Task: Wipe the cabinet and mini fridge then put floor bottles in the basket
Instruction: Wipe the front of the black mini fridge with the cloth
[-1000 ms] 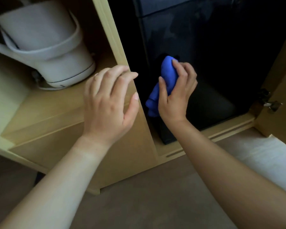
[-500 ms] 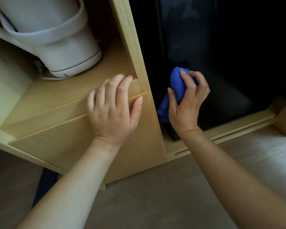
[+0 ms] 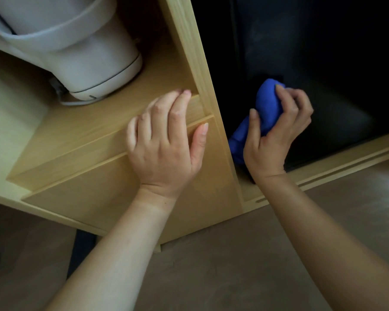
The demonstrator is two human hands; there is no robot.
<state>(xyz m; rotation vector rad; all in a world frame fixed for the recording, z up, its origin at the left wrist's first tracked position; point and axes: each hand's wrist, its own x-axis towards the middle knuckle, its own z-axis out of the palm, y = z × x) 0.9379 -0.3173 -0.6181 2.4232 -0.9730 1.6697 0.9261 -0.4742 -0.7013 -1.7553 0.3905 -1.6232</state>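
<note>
A light wooden cabinet [image 3: 81,140] fills the left and middle of the view. In its right compartment stands a black mini fridge [image 3: 323,70]. My right hand [image 3: 276,135] is closed around a bunched blue cloth [image 3: 264,113], which it presses against the lower left of the fridge front. Flat on the front edge of the left shelf, beside the upright divider [image 3: 200,70], rests my left hand [image 3: 164,144] with its fingers spread and nothing in it. No bottles or basket are in view.
A white electric kettle [image 3: 81,48] sits on its base on the left shelf, just behind my left hand. Beige floor [image 3: 234,265] lies in front of the cabinet. The cabinet's bottom rail [image 3: 337,162] runs under the fridge.
The view has shifted closer and leftward. My left hand came down from the divider onto the shelf's front edge. My right hand and the cloth stay low on the fridge front, barely moved.
</note>
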